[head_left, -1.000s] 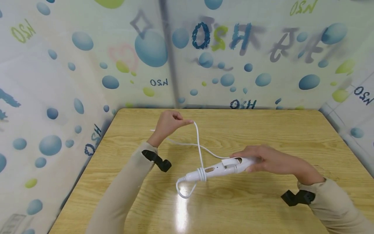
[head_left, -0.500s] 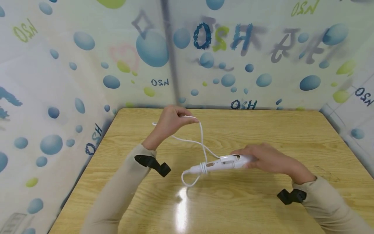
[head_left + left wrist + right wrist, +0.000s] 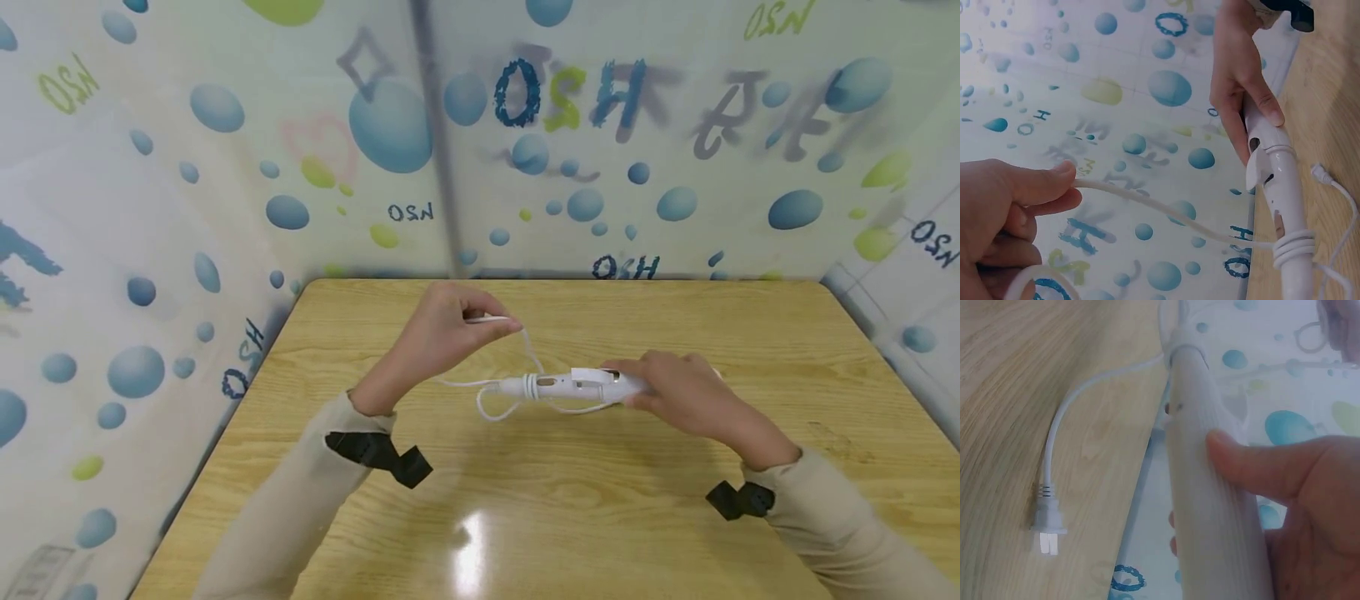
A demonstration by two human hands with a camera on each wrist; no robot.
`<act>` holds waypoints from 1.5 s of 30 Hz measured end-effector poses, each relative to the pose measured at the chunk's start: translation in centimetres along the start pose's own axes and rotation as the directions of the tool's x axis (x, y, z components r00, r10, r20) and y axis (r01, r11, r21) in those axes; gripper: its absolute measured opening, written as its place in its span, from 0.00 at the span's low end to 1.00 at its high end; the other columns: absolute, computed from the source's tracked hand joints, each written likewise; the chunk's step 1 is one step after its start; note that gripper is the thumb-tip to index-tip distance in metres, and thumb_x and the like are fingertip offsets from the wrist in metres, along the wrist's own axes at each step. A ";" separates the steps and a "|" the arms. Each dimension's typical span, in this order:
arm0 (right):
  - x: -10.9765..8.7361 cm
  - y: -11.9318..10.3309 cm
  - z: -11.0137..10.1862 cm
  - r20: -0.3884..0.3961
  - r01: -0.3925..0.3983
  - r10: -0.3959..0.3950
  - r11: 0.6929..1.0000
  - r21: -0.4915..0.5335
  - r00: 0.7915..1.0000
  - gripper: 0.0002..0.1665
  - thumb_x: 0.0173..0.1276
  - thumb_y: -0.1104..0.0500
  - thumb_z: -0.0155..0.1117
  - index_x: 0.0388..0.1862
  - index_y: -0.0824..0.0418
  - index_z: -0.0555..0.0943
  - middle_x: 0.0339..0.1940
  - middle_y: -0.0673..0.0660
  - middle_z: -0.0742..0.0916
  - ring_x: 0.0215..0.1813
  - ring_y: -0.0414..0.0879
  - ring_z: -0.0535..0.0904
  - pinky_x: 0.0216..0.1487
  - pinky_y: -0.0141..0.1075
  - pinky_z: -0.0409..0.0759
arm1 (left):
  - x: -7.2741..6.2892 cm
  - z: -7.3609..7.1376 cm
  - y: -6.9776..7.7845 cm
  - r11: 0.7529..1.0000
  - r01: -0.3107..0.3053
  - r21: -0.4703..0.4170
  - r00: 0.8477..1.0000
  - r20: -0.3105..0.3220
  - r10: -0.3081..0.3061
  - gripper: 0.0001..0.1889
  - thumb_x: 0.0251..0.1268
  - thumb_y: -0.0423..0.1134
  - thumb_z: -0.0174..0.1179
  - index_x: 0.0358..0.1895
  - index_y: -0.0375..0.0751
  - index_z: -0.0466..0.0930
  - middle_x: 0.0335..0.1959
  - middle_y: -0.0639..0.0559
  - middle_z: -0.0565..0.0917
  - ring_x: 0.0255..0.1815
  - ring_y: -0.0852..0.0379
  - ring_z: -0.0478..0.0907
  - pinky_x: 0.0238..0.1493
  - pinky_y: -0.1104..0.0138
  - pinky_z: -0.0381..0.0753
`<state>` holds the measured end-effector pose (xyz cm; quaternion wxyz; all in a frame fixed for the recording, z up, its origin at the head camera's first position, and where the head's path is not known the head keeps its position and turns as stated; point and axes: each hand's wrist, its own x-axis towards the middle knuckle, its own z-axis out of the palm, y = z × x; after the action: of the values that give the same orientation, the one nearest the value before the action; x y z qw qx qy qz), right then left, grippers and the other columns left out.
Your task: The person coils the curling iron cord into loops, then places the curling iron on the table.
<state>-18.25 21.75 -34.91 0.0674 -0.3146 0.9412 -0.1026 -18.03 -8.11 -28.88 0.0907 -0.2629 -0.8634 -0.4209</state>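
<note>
A white wall covering printed with blue and green bubbles (image 3: 480, 183) rises behind one wood-grain tabletop (image 3: 577, 492), whose near edge is cut off in the head view. Two beige sleeves (image 3: 277, 508) reach in from below, both cropped by the lower edge. One long white plastic wand-shaped appliance (image 3: 567, 388) lies nearly level between the hands, over the far half of the tabletop; its thick end is partly hidden behind fingers. One thin white cord (image 3: 1179, 219) winds in several close turns round its narrow end; the exact count is hard to make out. The right hand (image 3: 686, 396) has its grip wrapped round the thick end, thumb laid along it. The left hand (image 3: 442, 333) has a narrow grip, thumb and forefinger pinching the cord; a bend of cord near its palm is cut off in the left wrist view. Two black wrist-worn devices (image 3: 367, 450) show, one per arm. One white two-pronged plug (image 3: 1047, 515) ends the cord, clearest in the right wrist view.
</note>
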 end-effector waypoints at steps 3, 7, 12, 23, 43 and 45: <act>0.3 0.1 0.1 -0.038 -0.041 0.041 0.999 0.001 0.998 0.30 0.59 0.54 0.66 0.62 0.53 0.73 0.36 0.55 0.81 0.32 0.46 0.75 0.29 0.44 0.66 | -0.2 -0.1 0.4 1.000 -0.006 -0.010 1.000 0.003 0.006 0.04 0.56 0.41 0.65 0.28 0.48 0.87 0.08 0.58 0.66 0.11 0.62 0.52 0.16 0.69 0.56; 0.8 0.4 0.2 -0.066 -0.100 0.100 0.995 0.008 0.993 0.31 0.62 0.54 0.64 0.64 0.56 0.70 0.35 0.58 0.82 0.32 0.49 0.76 0.24 0.40 0.66 | -0.7 -0.1 0.6 1.000 0.011 -0.025 1.000 -0.008 -0.012 0.04 0.56 0.40 0.65 0.29 0.47 0.87 0.07 0.57 0.62 0.10 0.62 0.51 0.16 0.69 0.55; 1.5 0.9 -0.1 -0.110 -0.178 0.183 0.983 0.054 0.977 0.32 0.64 0.55 0.61 0.66 0.59 0.67 0.38 0.64 0.82 0.34 0.54 0.76 0.21 0.41 0.67 | -1.6 0.4 0.9 0.998 0.028 -0.047 0.999 -0.034 -0.030 0.04 0.57 0.37 0.64 0.30 0.41 0.87 0.07 0.58 0.60 0.10 0.63 0.51 0.14 0.70 0.52; 1.7 1.2 -1.4 -0.273 -0.210 0.280 0.943 0.259 0.920 0.32 0.70 0.54 0.54 0.69 0.60 0.60 0.51 0.72 0.76 0.43 0.62 0.73 0.28 0.48 0.69 | -3.5 3.0 0.9 0.996 0.028 -0.089 0.998 -0.051 -0.033 0.04 0.58 0.34 0.62 0.27 0.41 0.85 0.08 0.59 0.62 0.10 0.66 0.54 0.13 0.72 0.54; -0.2 -0.8 -3.6 -0.424 -0.036 0.300 0.848 0.529 0.854 0.31 0.71 0.56 0.53 0.71 0.56 0.59 0.61 0.71 0.69 0.48 0.64 0.68 0.35 0.54 0.70 | -4.2 5.5 -5.3 0.801 0.189 -0.568 0.982 0.109 -0.154 0.10 0.69 0.33 0.51 0.44 0.30 0.77 0.15 0.43 0.74 0.08 0.60 0.64 0.10 0.70 0.63; -0.3 -0.9 -3.8 -0.439 -0.019 0.299 0.843 0.537 0.847 0.31 0.70 0.58 0.53 0.70 0.57 0.60 0.62 0.71 0.69 0.49 0.64 0.68 0.36 0.55 0.70 | -4.2 5.5 -6.3 0.768 0.155 -0.622 0.988 0.119 -0.103 0.12 0.69 0.33 0.50 0.49 0.29 0.76 0.17 0.45 0.75 0.10 0.61 0.64 0.12 0.71 0.63</act>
<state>-18.25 21.83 -31.03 -0.0923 -0.1647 0.8865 -0.4226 -17.42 -8.59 -38.21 -0.0649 -0.2345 -0.6921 -0.6796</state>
